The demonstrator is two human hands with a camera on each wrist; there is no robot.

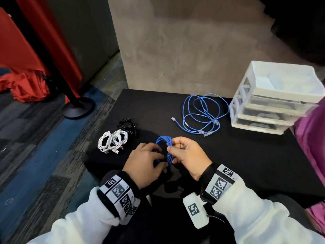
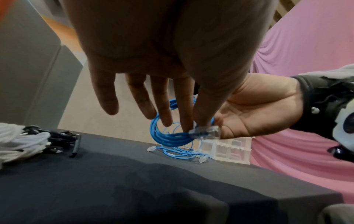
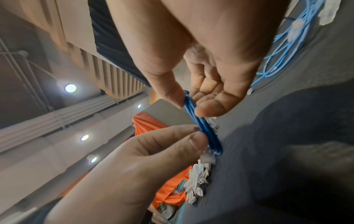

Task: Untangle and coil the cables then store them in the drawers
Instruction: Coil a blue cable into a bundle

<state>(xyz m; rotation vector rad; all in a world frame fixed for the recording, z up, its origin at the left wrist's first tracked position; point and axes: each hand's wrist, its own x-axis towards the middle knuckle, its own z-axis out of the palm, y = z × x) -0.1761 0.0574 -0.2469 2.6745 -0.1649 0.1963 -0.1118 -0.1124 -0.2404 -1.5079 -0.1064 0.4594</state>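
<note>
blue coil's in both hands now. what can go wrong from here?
1. The coiled blue cable is only pinched: right hand on one side, left hand at the clear plug end. Let go and the loops may spring open.
2. The loose blue cable lies tangled beside the drawer unit; a dangling end could snag it.
3. The drawers look shut, so one hand must probably release to open one.

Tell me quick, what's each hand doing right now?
Left hand: pinching the clear plug end of the coiled blue cable.
Right hand: grip closed, pinching the coil's strands between thumb and forefinger.
</note>
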